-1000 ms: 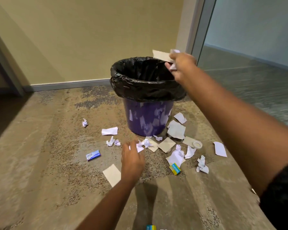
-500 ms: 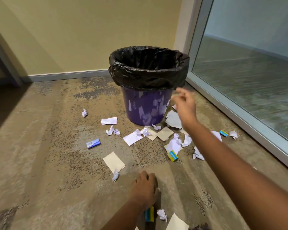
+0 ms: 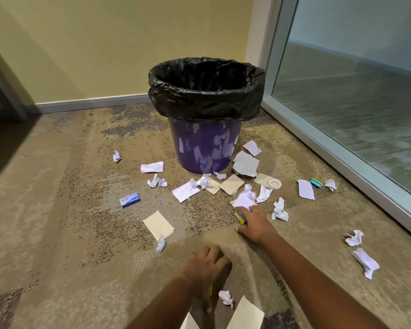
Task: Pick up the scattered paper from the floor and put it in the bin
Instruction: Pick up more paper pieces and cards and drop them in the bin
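The purple bin (image 3: 204, 148) with a black liner (image 3: 207, 100) stands at the back, by the wall. Scattered paper lies on the carpet in front of it: crumpled balls, flat white slips (image 3: 185, 191) and beige cards (image 3: 158, 224). My right hand (image 3: 253, 223) rests low on the floor with fingers spread, its fingertips touching a small blue-and-yellow box (image 3: 239, 217) and the edge of a crumpled white sheet (image 3: 245, 199). Nearer to me, my left hand (image 3: 207, 267) is palm down over a small box that shows only as a yellow sliver (image 3: 210, 288). A crumpled ball (image 3: 226, 297) lies just beside it.
A glass partition with a metal frame (image 3: 342, 160) runs along the right. A tape roll (image 3: 275, 184), a blue packet (image 3: 129, 199) and another blue-and-yellow box (image 3: 316, 182) lie among the paper. More crumpled paper (image 3: 363, 260) lies at the right, and beige cards (image 3: 246, 315) at the bottom edge.
My right hand has let go of its paper over the bin and dropped to the floor onto the blue-and-yellow box. My left hand pulled back toward me and settled over the near box.
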`<action>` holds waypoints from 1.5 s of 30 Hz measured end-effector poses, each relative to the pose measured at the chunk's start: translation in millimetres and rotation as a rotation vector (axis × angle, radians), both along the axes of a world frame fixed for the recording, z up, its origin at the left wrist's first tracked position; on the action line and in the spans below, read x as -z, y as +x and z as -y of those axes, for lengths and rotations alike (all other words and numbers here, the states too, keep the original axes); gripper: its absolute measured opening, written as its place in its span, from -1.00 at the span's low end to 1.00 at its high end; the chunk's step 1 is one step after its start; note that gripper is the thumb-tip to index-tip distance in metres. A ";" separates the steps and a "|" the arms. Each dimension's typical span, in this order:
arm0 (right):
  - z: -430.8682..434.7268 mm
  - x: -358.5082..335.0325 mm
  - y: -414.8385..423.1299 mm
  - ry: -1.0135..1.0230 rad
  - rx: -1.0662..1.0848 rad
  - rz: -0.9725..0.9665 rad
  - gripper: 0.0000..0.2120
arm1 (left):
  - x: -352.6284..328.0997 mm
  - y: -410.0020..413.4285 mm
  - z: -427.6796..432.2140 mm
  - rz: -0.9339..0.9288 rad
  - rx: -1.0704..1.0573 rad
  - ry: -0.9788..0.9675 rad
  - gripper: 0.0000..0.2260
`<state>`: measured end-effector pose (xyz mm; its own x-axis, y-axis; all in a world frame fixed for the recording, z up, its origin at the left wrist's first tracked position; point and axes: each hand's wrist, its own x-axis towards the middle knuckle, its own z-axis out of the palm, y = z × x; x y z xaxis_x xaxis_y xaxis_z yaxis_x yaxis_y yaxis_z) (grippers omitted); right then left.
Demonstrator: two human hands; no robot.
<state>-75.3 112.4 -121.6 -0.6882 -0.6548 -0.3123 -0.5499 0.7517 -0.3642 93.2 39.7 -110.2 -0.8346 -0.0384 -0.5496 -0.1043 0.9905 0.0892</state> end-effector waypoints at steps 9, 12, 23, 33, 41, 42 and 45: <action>11.4 7.2 -3.3 -0.166 0.051 -0.130 -0.70 | -2.9 5.2 38.8 -0.390 -0.389 0.151 -0.77; 14.5 4.6 -15.1 -0.232 0.119 -0.165 -0.63 | -6.5 5.2 59.5 -0.585 -0.616 0.070 -0.72; 39.9 -8.4 -56.9 0.190 0.068 0.032 0.08 | 11.3 11.1 109.5 -0.075 -0.929 0.071 -0.09; 56.2 -7.2 -52.0 0.176 0.074 0.124 -0.18 | 16.3 18.1 118.2 -0.382 -1.058 0.288 -0.57; 48.2 2.1 -15.9 0.099 0.043 -0.015 -0.50 | 38.1 23.6 115.6 -0.664 -1.263 0.547 -0.61; 46.9 2.9 -10.8 0.095 0.049 -0.080 -0.55 | 38.9 23.2 114.6 -0.690 -1.281 0.560 -0.62; 39.2 6.2 -2.3 0.039 0.040 -0.198 -0.65 | 38.6 21.2 111.6 -0.738 -1.298 0.529 -0.72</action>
<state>-77.6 73.2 -127.8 -0.7637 -0.6162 -0.1924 -0.5777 0.7854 -0.2223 114.4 -71.8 -148.9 -0.4662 -0.8525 -0.2364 -0.5996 0.1080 0.7930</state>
